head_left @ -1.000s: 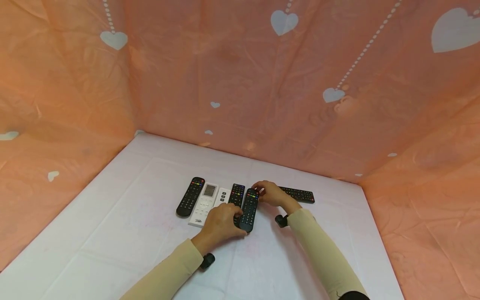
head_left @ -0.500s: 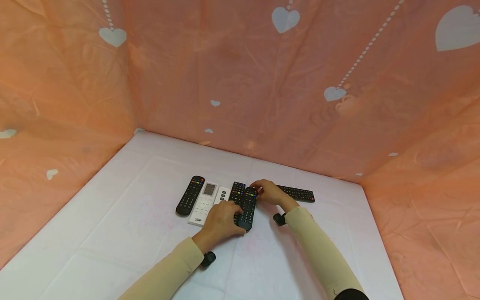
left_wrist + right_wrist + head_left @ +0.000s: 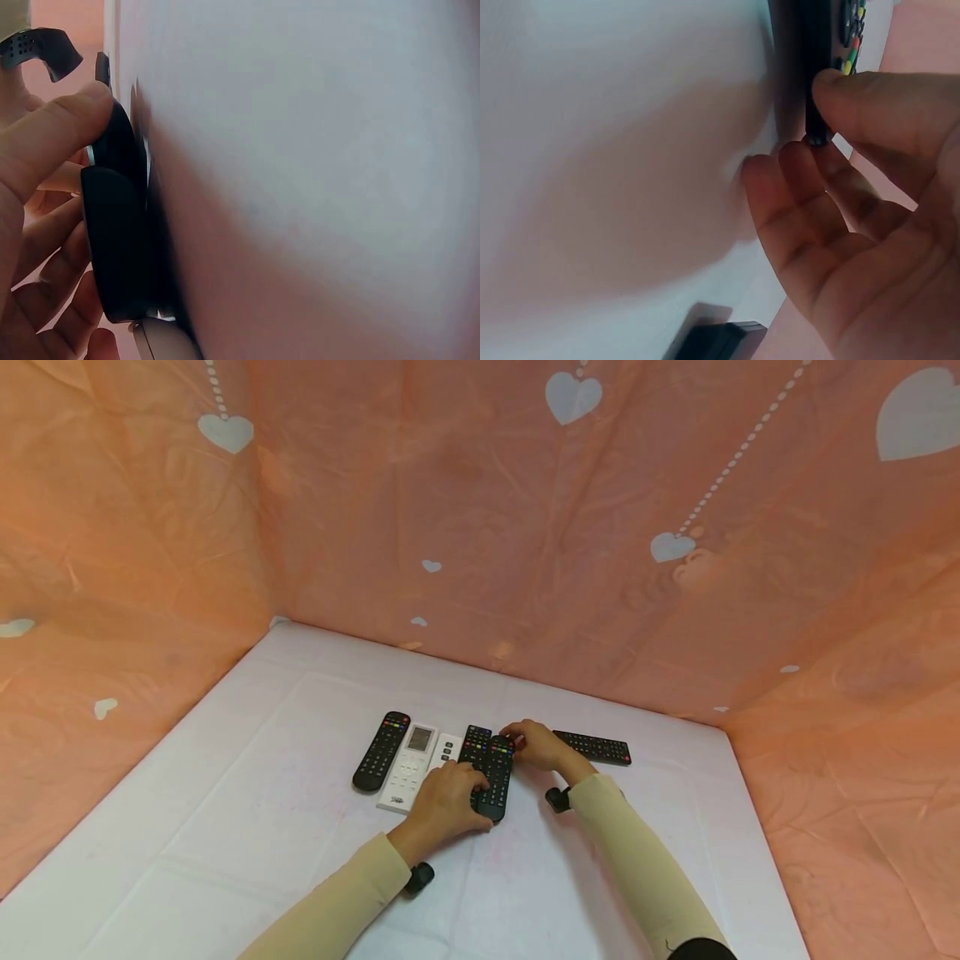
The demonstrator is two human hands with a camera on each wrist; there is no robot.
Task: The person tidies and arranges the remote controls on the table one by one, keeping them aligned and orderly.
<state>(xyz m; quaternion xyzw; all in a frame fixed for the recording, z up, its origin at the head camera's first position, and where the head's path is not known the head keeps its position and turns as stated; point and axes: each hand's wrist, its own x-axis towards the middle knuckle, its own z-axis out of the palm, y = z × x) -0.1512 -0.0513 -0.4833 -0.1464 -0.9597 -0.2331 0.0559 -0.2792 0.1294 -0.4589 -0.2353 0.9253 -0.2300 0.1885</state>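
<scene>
A black remote control (image 3: 498, 782) lies at the right end of a side-by-side row on the white table. My left hand (image 3: 444, 800) holds its near end, thumb against the end and fingers curled over from the left. In the left wrist view, the thumb (image 3: 64, 124) touches the dark rounded end. My right hand (image 3: 542, 748) pinches the far right corner of the same remote; in the right wrist view its thumb (image 3: 870, 105) presses the edge near coloured buttons. Close against it on the left is another black remote control (image 3: 477, 740), partly hidden by my left hand.
Further left in the row lie a small white remote (image 3: 447, 747), a larger white remote with a display (image 3: 408, 768) and a black remote (image 3: 381, 752). Another black remote (image 3: 600, 749) lies crosswise beyond my right hand. Orange cloth walls (image 3: 480, 527) border the white table (image 3: 225, 843).
The held black remote has shifted slightly left, closing the narrow gap to its neighbour. Both hands keep nearly the same place and hold.
</scene>
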